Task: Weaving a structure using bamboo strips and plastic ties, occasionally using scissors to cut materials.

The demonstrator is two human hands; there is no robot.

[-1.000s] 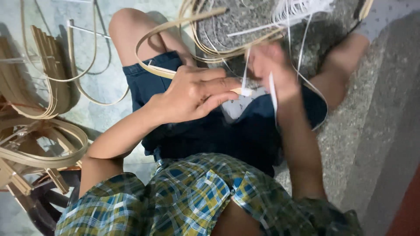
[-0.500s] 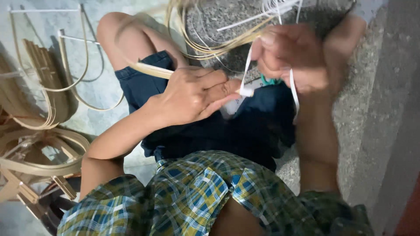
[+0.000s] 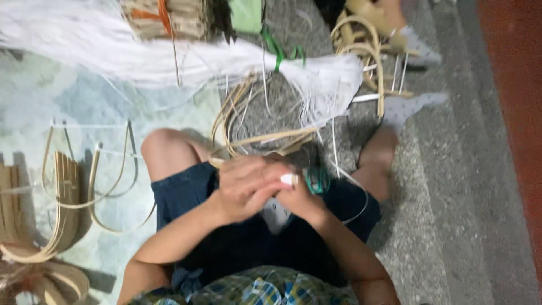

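I sit with my knees apart, both hands meeting over my dark blue shorts. My left hand (image 3: 245, 189) is closed around the end of a bent tan cane loop (image 3: 257, 141) that curves up over my lap. Just behind it, my right hand (image 3: 302, 202) pinches a thin white strip (image 3: 288, 179), which trails right in a loose arc (image 3: 361, 197). A small green piece (image 3: 318, 181) shows beside the fingers. The hands are blurred, so the exact hold is unclear.
A thick bundle of white strips (image 3: 169, 62) tied with a green band (image 3: 279, 53) lies across the floor ahead. Bent cane frames (image 3: 65, 197) lie on the left, more cane loops (image 3: 367, 51) at the top right. A grey stone step (image 3: 451, 197) runs along the right.
My right hand has come down from its raised pull and now sits against the left hand. The view has tilted up, showing the white bundle ahead.
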